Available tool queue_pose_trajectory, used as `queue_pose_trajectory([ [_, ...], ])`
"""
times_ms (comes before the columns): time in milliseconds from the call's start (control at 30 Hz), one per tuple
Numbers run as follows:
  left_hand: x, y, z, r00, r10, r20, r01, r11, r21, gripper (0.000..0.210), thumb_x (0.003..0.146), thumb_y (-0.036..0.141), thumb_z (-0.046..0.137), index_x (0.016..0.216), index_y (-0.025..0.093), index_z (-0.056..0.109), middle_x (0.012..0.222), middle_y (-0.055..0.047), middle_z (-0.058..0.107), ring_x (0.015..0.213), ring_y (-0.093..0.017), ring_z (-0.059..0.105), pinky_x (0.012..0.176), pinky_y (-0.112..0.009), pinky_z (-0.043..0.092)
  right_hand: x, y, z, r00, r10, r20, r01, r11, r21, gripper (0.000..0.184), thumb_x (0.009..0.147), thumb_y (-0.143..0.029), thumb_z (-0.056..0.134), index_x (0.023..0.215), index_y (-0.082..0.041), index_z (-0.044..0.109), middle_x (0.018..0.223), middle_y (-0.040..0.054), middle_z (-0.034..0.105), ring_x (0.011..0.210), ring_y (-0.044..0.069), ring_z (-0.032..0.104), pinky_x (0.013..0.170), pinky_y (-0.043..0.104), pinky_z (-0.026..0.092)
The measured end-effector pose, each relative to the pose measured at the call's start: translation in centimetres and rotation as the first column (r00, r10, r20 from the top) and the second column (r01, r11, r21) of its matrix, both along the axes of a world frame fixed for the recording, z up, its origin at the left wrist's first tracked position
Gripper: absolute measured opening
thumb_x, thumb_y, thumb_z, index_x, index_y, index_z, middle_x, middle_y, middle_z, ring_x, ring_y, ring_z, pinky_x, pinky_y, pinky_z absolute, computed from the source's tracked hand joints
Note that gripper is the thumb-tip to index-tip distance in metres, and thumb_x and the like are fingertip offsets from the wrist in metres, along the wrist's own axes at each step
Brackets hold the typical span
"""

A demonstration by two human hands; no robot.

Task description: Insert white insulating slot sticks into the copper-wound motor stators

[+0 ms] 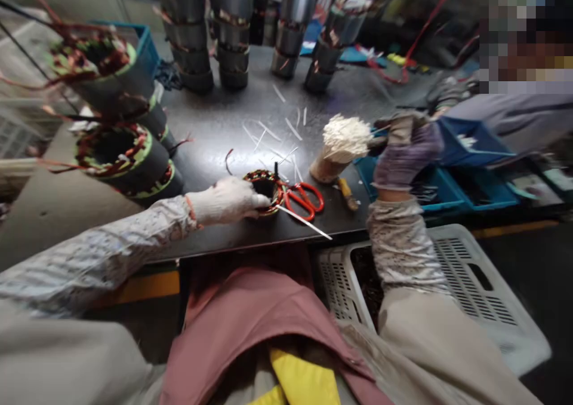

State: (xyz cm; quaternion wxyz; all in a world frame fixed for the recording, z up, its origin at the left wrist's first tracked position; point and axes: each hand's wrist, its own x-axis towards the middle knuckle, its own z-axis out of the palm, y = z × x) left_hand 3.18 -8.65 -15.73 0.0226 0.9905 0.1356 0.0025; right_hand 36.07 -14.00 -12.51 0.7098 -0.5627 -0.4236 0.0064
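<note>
My left hand (233,201), in a white glove, grips the near left side of a small motor stator (270,211) with wound wire round its top; the thumb lies over its bore. Touching the stator's right side are red-handled scissors (308,201), lying on the table. A thin white strip (307,223) sticks out from the stator towards the table's front edge. My right hand (409,154), in a purple glove, is raised beside a brown holder (329,166) packed with white strips (347,136). Its fingers point away and are blurred, so whether they hold anything is unclear.
Stacked stators (190,37) stand at the back, with larger ones (129,154) at left. Loose white strips are scattered on the dark table (201,127). A yellow-handled tool (347,193) lies near blue trays (447,196). A co-worker's sleeve (514,118) reaches in; a white crate (483,297) sits below.
</note>
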Motion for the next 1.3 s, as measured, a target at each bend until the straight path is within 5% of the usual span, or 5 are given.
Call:
queue_pose_trajectory([
  [167, -1.6, -1.3, -0.4, 0.981, -0.112, 0.158, 0.041, 0.918, 0.395, 0.039, 0.089, 0.007, 0.046, 0.117, 0.024, 0.066, 0.112, -0.009, 0.073, 0.102, -0.022, 0.067, 0.094, -0.04, 0.049, -1.1, 0.8, 0.9, 0.989, -0.093, -0.114, 0.113, 0.975, 0.191, 0.025, 0.085, -0.045, 0.062, 0.079, -0.022, 0.056, 0.057, -0.0057, 0.058, 0.041, 0.008, 0.049, 0.041, 0.023, 0.045],
  [433, -0.1, 0.0, 0.2, 0.984, -0.164, 0.062, 0.143, 0.955, 0.26, 0.032, 0.091, 0.015, 0.051, 0.117, 0.027, 0.065, 0.093, -0.006, 0.075, 0.09, -0.019, 0.069, 0.085, -0.034, 0.051, -7.5, -7.6, 2.3, 0.984, -0.053, 0.17, 0.025, 0.986, 0.163, 0.022, 0.093, -0.042, 0.059, 0.095, -0.024, 0.071, 0.086, 0.0032, 0.07, 0.073, 0.017, 0.069, 0.063, 0.032, 0.06],
  [633, 1.8, -3.0, -0.7, 0.983, -0.064, 0.173, 0.026, 0.977, 0.212, 0.033, 0.095, 0.02, 0.048, 0.124, 0.023, 0.063, 0.099, -0.01, 0.075, 0.096, -0.023, 0.067, 0.097, -0.043, 0.05, -13.2, -14.5, -3.4, 0.828, 0.439, 0.349, -0.426, 0.897, -0.116, 0.017, 0.092, -0.02, 0.06, 0.101, -0.028, 0.073, 0.108, 0.0048, 0.074, 0.096, 0.018, 0.073, 0.081, 0.033, 0.063],
  [833, 1.9, -2.1, -1.3, 0.993, 0.044, 0.107, -0.053, 0.994, 0.093, 0.035, 0.091, 0.035, 0.061, 0.125, 0.025, 0.062, 0.098, -0.005, 0.076, 0.094, -0.019, 0.068, 0.109, -0.04, 0.041, -14.5, -17.9, -9.0, 0.798, 0.539, 0.269, -0.496, 0.841, -0.216, 0.031, 0.092, -0.01, 0.056, 0.113, -0.028, 0.069, 0.113, 0.0063, 0.074, 0.108, 0.019, 0.07, 0.092, 0.037, 0.06],
  [1300, 2.0, -1.8, -1.2, 0.984, 0.098, 0.147, -0.097, 0.995, -0.012, 0.047, 0.09, 0.037, 0.06, 0.134, 0.022, 0.057, 0.102, -0.007, 0.076, 0.099, -0.023, 0.069, 0.111, -0.047, 0.04, -16.2, -16.6, -10.2, 0.791, 0.601, 0.113, -0.561, 0.787, -0.256, 0.022, 0.093, -0.012, 0.055, 0.107, -0.024, 0.068, 0.11, 0.0076, 0.074, 0.106, 0.017, 0.071, 0.089, 0.031, 0.06],
])
